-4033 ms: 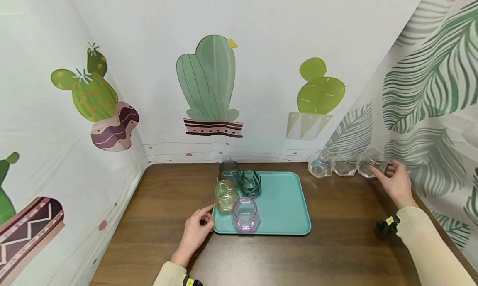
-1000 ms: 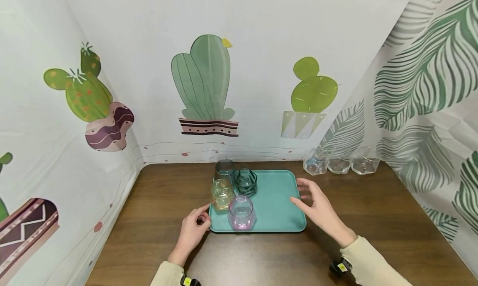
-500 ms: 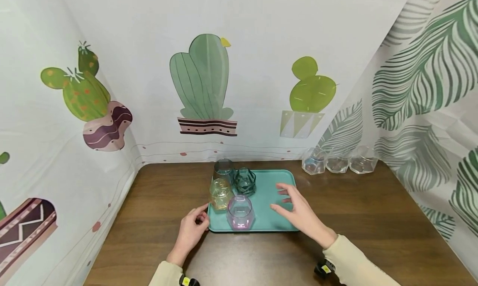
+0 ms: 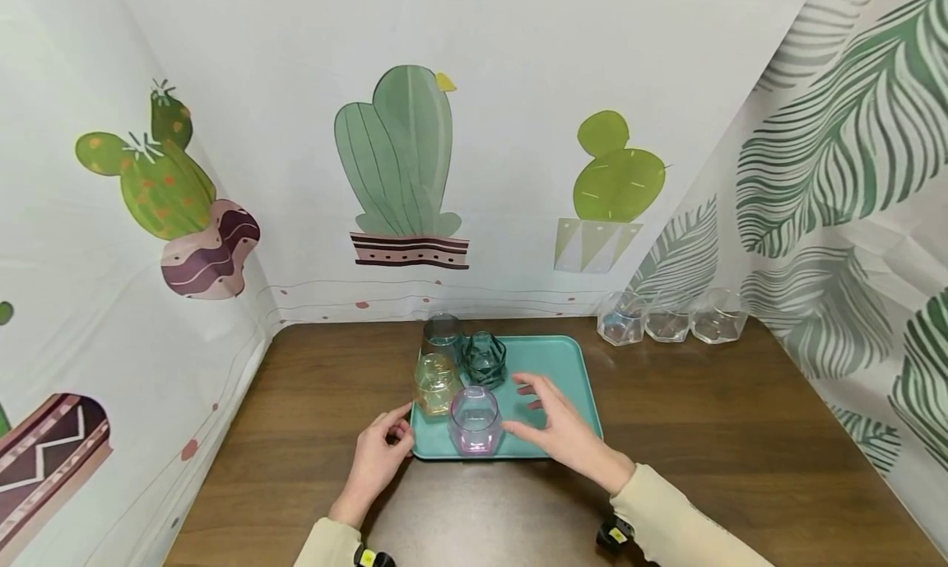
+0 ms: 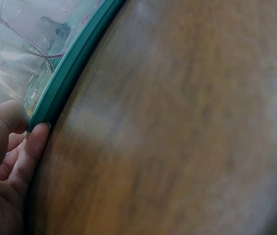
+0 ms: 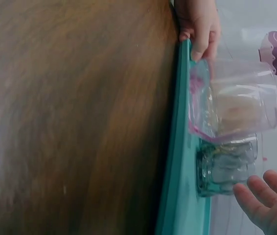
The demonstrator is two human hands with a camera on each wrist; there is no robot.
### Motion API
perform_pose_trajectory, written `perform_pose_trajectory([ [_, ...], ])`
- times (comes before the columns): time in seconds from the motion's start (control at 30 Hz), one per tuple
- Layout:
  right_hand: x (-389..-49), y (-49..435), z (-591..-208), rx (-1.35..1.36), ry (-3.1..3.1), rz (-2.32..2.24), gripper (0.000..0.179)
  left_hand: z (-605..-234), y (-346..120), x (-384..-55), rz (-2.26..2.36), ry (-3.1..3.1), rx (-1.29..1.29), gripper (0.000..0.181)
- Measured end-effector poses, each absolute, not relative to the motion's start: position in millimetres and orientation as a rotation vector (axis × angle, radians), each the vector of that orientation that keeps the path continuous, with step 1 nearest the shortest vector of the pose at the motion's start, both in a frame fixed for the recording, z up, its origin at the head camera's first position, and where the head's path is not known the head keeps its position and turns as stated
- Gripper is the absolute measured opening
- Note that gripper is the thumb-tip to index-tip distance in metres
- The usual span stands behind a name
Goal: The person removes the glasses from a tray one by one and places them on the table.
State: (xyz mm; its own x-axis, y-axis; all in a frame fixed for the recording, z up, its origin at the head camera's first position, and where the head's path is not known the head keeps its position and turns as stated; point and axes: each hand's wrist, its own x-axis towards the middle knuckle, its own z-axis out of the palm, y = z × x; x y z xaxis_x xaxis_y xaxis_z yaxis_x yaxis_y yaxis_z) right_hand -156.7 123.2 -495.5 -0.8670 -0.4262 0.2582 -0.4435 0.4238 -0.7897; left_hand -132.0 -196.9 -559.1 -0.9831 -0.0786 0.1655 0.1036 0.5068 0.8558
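My left hand (image 4: 381, 452) pinches the left edge of the teal tray (image 4: 555, 361); in the left wrist view the thumb lies at the tray's rim (image 5: 75, 61) with a finger against its outer side. Over the tray, my right hand (image 4: 566, 435) holds nothing, its fingers spread and slightly bent, thumb tip close to the pink glass (image 4: 476, 427). That glass stands upright at the tray's front left. Behind it are a yellow glass (image 4: 435, 386), a faceted dark green glass (image 4: 485, 361) and a taller grey-blue glass (image 4: 442, 334).
Three clear glasses stand in a row at the back right of the wooden table (image 4: 704, 435): a left one (image 4: 620, 327), a middle one (image 4: 668, 324) and a right one (image 4: 718, 320). A cloth wall (image 4: 518, 180) printed with cacti rises behind the table.
My right hand has let go of the rightmost clear glass and moved left across the tray, up to the pink glass. My left hand stays at the tray's edge.
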Motion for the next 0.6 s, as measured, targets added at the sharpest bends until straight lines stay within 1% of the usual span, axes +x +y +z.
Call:
perform_pose_trajectory([
  [0.23, -154, 108, -502, 0.885, -2.720, 1.463, 0.078, -559, -197, -131, -1.464, -2.564, -0.013, 0.046],
  [0.6, -157, 92, -509, 0.869, -2.760, 1.454, 0.085, -561, -198, -132, -1.441, -2.569, -0.021, 0.046],
])
